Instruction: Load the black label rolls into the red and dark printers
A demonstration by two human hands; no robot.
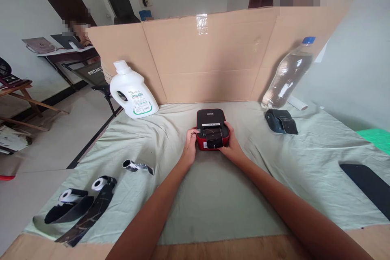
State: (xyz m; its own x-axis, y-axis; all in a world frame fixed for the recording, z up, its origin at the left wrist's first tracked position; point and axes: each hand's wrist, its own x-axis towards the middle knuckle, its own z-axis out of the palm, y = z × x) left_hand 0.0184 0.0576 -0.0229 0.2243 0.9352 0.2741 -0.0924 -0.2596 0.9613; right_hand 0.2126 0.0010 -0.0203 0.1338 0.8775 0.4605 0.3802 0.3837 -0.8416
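Observation:
A red and black label printer [210, 116] stands on the cloth in front of the cardboard panel. A dark printed paper strip [215, 138] hangs from its front. My left hand [191, 143] grips the printer's left side, fingers closed against the casing. On the opposite side, my right hand [232, 140] holds it with the thumb and fingers around the edge. Parts of the fingers are hidden behind the body. Left of my forearm lie three paper rolls with dark printed strips: a small roll [130, 165], a middle roll [100, 183] and a left roll [71, 196].
A white detergent jug [134, 93] and a tilted clear bottle [288, 77] lean by the cardboard panel [210, 61]. A small dark printer [278, 120] sits at right, near a flat black object [367, 185]. Wrinkled green cloth [225, 199] covers the table.

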